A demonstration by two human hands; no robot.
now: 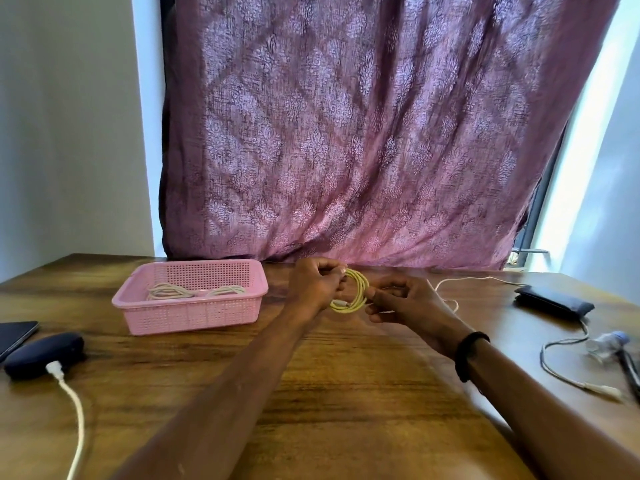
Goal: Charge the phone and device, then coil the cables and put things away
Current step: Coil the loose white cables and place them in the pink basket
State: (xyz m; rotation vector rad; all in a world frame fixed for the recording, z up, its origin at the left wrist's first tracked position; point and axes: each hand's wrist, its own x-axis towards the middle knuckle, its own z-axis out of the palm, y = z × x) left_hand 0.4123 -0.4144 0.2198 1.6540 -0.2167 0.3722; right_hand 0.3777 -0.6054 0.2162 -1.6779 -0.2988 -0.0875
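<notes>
**A:** Your left hand (317, 287) and right hand (401, 301) both pinch the yellow cable coil (353, 292), one on each side of the loop, held just above the surface (346, 375). What worries you from here?

**B:** The loops. You're holding the coil by fingertips only, and its white plug end (337, 302) sits loose at the bottom of the ring. Ease either pinch before that end is tucked and I'd expect the turns to spring apart.

**A:** And the move to the pink basket (194, 296), just left of your left hand?

**B:** Two pale coiled cables (194, 291) already lie in it. Drop yours on top carelessly and the loose end may snag among them, so all three tangle.

**A:** Anything on the right side?

**B:** A thin white cable (450, 282) runs on the surface just beyond your right hand, toward a dark pouch (552, 301) further right. Sweep your wrist back and you could drag it along.

**A:** Far left?

**B:** A dark oval device (43, 353) has a white cable (74, 403) plugged in, beside what looks like a phone (15, 336). Both are well apart from your hands; your left forearm could tug that plug only if you reach wide.
</notes>
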